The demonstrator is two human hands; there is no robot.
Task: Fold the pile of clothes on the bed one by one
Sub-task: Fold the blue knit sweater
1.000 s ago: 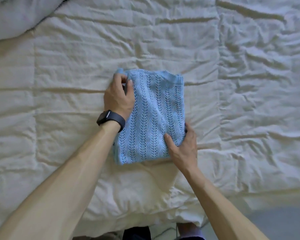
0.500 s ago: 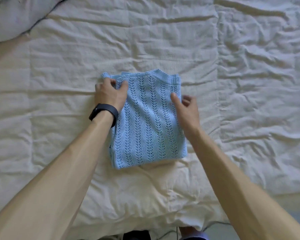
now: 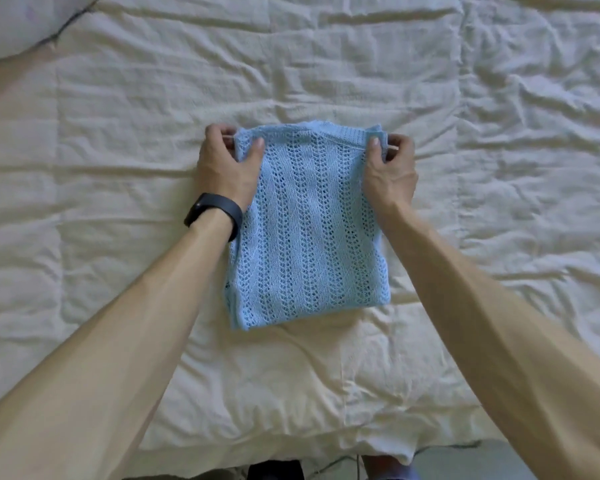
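A light blue open-knit sweater (image 3: 309, 230) lies folded into a rectangle in the middle of the bed. My left hand (image 3: 224, 168), with a black band on its wrist, pinches the sweater's far left corner between thumb and fingers. At the far right corner my right hand (image 3: 390, 171) pinches the fabric in the same way. The near edge of the sweater rests flat on the bedding. No other clothes show in this view.
A wrinkled cream quilt (image 3: 499, 168) covers the bed on all sides of the sweater. A pale grey pillow or cover (image 3: 18, 22) sits at the far left corner. The bed's near edge (image 3: 291, 455) runs along the bottom, with floor and feet below it.
My right hand moved from the sweater's near right corner up to its far right corner. My left hand shifted onto the far left corner. Both now pinch the fabric.
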